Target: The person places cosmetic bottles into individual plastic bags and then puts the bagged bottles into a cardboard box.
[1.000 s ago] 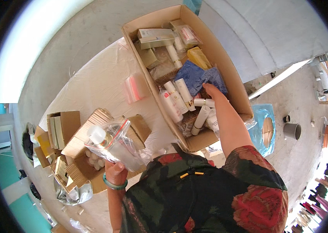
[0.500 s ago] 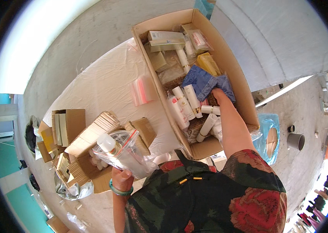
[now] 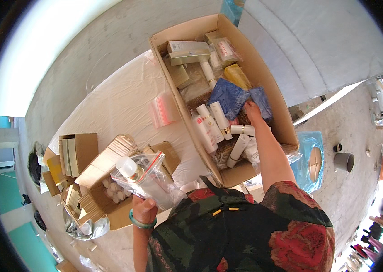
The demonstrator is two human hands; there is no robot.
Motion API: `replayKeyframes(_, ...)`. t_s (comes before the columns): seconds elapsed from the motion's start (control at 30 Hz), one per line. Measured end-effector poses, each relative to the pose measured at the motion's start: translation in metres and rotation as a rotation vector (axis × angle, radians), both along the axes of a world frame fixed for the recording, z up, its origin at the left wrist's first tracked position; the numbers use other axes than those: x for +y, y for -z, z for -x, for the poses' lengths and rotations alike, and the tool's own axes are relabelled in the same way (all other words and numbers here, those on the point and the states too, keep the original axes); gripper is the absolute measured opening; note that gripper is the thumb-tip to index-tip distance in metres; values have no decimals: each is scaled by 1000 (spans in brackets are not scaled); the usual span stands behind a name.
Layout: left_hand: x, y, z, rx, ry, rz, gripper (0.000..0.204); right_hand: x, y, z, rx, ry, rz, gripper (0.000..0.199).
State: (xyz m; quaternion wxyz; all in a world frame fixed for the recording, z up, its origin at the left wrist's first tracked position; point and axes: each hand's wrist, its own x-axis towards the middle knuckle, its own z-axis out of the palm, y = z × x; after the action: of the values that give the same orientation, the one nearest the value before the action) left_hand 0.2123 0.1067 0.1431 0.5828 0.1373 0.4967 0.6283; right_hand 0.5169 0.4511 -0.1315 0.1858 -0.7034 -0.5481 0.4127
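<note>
The left hand [image 3: 144, 209] pinches the lower end of a clear zip bag [image 3: 148, 179], fingers pressed together around it, with a white-capped bottle [image 3: 128, 167] showing inside near the top. The right hand [image 3: 251, 111] reaches into the large cardboard box [image 3: 264, 77], its fingers resting on a blue cloth [image 3: 230, 97]; whether that grip is spread or closed on the cloth cannot be told, since the fingertips are partly buried.

Risks, as a judgement: the bag hangs from one end of the left grip, so the bottle's weight could swing it or slide it out if the seal is not shut. Just beside the right grip lie loose white tubes [image 3: 214, 120], and tugging the cloth could roll or bury them.

Counts: one blue cloth, one yellow packet [image 3: 237, 75] beyond the right grip, about five white tubes on its near side, and a few flat cartons [image 3: 187, 47] at the far end. Left of the left grip stand two smaller open boxes [image 3: 80, 152], one with round white caps [image 3: 112, 190], too crowded to count. One empty zip bag [image 3: 164, 109] lies on the white-covered surface [image 3: 114, 104].
</note>
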Motion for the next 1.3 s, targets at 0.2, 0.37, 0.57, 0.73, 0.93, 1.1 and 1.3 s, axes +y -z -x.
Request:
replayKeyframes(0.2,4,2,3,24,7,-42,66,-19,-39,1,23,-40,6,30)
replayKeyframes(0.37,6,0,8,12,40,-55,69,-48,-123,18,280,-7,202,24)
replayKeyframes(0.57,22,-6,19,32,138,-77,69,-84,-206,44,1007,-102,223,21)
replayKeyframes(0.73,27,-6,31,103,245,-79,56,-124,-282,88,1160,-379,36,28)
replayKeyframes(0.93,28,-20,44,175,379,-160,44,-152,-343,141,1193,-650,-106,68)
replayKeyframes(1.1,16,-30,56,249,366,-240,42,-168,-374,172,1156,-588,-184,60)
replayKeyframes(1.3,-2,-33,74,312,379,-292,47,-201,-396,208,947,-766,-153,64)
